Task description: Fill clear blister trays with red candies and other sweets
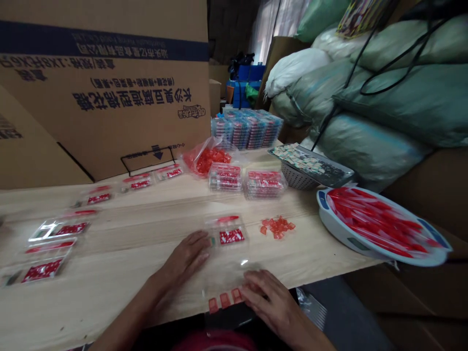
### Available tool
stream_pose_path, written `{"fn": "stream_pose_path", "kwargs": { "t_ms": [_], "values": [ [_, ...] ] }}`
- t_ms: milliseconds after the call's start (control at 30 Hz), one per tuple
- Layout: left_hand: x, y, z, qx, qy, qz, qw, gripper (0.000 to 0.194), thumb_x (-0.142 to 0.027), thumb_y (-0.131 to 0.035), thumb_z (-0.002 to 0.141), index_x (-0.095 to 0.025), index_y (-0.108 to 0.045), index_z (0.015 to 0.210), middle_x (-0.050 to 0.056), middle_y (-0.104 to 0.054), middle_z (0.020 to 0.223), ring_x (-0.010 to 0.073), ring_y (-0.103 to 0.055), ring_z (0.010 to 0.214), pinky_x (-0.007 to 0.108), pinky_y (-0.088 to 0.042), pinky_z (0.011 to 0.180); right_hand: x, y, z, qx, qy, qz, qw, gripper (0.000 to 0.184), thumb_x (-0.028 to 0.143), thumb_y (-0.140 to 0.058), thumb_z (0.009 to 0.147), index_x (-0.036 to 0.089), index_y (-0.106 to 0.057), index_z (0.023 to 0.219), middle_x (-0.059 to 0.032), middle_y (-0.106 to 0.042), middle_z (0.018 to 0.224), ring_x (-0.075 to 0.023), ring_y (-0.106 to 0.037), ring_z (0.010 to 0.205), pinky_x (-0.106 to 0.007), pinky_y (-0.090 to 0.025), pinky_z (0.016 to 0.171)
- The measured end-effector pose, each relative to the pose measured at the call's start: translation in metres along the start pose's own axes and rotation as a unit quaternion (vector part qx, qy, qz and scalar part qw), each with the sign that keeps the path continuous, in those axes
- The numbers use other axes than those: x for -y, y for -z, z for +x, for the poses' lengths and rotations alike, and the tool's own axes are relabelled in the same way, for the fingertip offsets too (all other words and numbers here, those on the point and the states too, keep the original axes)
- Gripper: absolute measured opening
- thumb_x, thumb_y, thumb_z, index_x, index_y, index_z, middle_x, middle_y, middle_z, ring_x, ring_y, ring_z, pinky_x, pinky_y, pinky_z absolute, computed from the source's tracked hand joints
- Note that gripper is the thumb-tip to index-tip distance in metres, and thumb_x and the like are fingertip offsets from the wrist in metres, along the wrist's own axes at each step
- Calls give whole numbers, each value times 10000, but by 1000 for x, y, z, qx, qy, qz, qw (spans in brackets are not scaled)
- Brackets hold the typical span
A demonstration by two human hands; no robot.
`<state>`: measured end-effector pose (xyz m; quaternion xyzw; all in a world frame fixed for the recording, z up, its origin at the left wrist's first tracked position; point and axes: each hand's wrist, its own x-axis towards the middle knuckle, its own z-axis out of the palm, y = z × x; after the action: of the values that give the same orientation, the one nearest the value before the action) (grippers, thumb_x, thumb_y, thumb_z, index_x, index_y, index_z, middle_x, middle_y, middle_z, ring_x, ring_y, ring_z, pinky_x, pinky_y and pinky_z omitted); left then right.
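Note:
A clear plastic clamshell pack (215,224) lies unfolded at the table's front edge. Its far half holds a red plastic pen-like stick (228,219) and a red-and-white patterned packet (231,236). Several small red plastic pieces (224,299) sit in a row along the near flap. My left hand (188,258) rests at the pack's left edge, fingers stretched out and holding nothing. Curled over the right end of the row, the fingers of my right hand (268,297) pinch at a small red piece partly hidden beneath them. A loose heap of such pieces (278,227) lies right of the pack.
Filled packs (43,270) lie along the left side; stacked packs (225,177) stand ahead. Behind are a bag of red pieces (208,158) and a large carton (109,92). At right, a white basin (351,239) holds wrapped red sticks, beside a tray of small packets (329,168).

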<state>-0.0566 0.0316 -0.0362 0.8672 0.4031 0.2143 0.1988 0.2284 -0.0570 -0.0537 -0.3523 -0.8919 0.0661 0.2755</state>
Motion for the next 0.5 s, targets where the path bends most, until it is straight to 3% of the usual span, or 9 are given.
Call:
{"fn": "stream_pose_path", "kwargs": {
  "t_ms": [100, 167, 233, 300, 367, 433, 500],
  "values": [
    [-14, 11, -25, -18, -18, -10, 1000, 399, -411, -402, 936, -250, -511, 1285, 114, -499, 1390, 269, -424, 1313, 496, -413, 1041, -1, 18, 15, -5, -20, 16, 1000, 359, 137, -519, 903, 272, -573, 1232, -100, -651, 1098, -220, -612, 960, -398, -526, 820],
    [-30, 15, -43, -32, -47, -16, 998, 587, -575, -388, 893, -244, -409, 1377, 148, -444, 1432, 309, -419, 1314, 511, -428, 1019, 0, 28, 27, 5, -31, 22, 999, 322, 175, -520, 913, 277, -594, 1210, -91, -662, 1052, -215, -618, 898, -383, -519, 780],
    [-45, 13, -57, -53, -69, -2, 996, 692, -617, -457, 845, -230, -357, 1409, 174, -462, 1412, 316, -468, 1274, 479, -460, 992, 1, 38, 39, 19, -38, 29, 999, 293, 215, -519, 920, 275, -608, 1192, -89, -664, 1037, -215, -620, 876, -377, -508, 769],
    [-56, 8, -63, -87, -75, 23, 993, 543, -421, -562, 866, -262, -415, 1364, 138, -580, 1302, 259, -567, 1172, 390, -496, 956, 1, 46, 48, 35, -39, 56, 997, 301, 236, -529, 917, 284, -602, 1205, -84, -657, 1060, -217, -620, 901, -368, -499, 789],
    [-60, 4, -59, -125, -70, 18, 990, 394, -190, -540, 883, -286, -511, 1264, 71, -687, 1114, 176, -649, 1005, 276, -526, 868, -4, 48, 59, 43, -47, 108, 992, 329, 241, -543, 910, 294, -577, 1232, -72, -641, 1103, -213, -611, 955, -350, -491, 821],
    [-56, 2, -46, -157, -27, -30, 987, 288, -154, -502, 891, -255, -586, 1147, 36, -710, 921, 134, -665, 829, 212, -531, 738, -16, 43, 71, 42, -84, 179, 979, 380, 251, -581, 887, 284, -535, 1263, -61, -619, 1139, -198, -602, 986, -327, -490, 834],
    [-43, 1, -26, -183, 70, -93, 976, 205, -243, -508, 888, -209, -621, 1056, 19, -675, 779, 126, -633, 683, 206, -510, 617, -35, 29, 87, 26, -153, 239, 959, 483, 258, -647, 833, 253, -482, 1288, -57, -600, 1149, -183, -603, 973, -311, -496, 825]
  ]
}}
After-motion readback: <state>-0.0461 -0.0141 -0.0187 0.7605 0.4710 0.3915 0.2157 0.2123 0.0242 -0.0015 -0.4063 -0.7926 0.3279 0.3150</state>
